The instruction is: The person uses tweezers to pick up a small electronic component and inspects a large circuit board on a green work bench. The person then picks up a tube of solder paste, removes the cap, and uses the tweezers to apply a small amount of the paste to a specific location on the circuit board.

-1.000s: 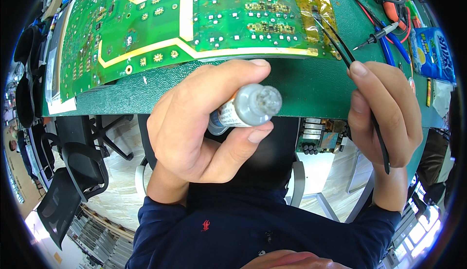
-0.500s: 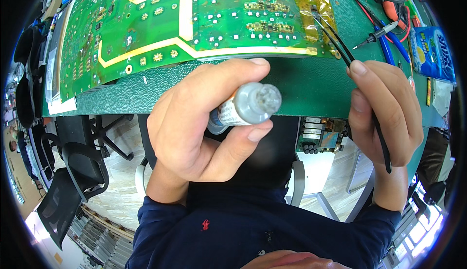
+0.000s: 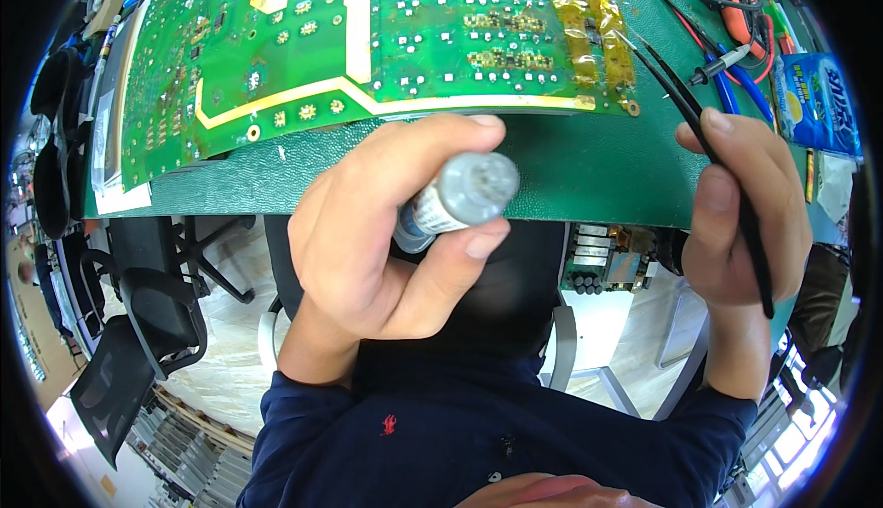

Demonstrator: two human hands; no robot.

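A small grey-capped bottle (image 3: 440, 209) with a white label is gripped in my left hand (image 3: 363, 223), its cap tilted up to the right; thumb and forefinger wrap round it. The hand is held just in front of the table's near edge. My right hand (image 3: 754, 205) holds black tweezers (image 3: 704, 131) between thumb and fingers, and their two tips are apart, over the right edge of a circuit board. That large green circuit board (image 3: 276, 57) lies on the table, with strips of amber tape (image 3: 602, 30) across its right end. Whether the tips touch it, I cannot tell.
The table has a green mat (image 3: 570, 177). Right of the board lie a black test probe (image 3: 713, 68), red and black leads, blue-handled pliers (image 3: 747, 94) and a blue packet (image 3: 817, 103). Below the table edge are another circuit board (image 3: 602, 255) and a black office chair (image 3: 152, 296).
My right hand and the tweezers have moved right, drawing the tips away from the amber tape toward the board's edge. The bottle in my left hand has shifted only slightly.
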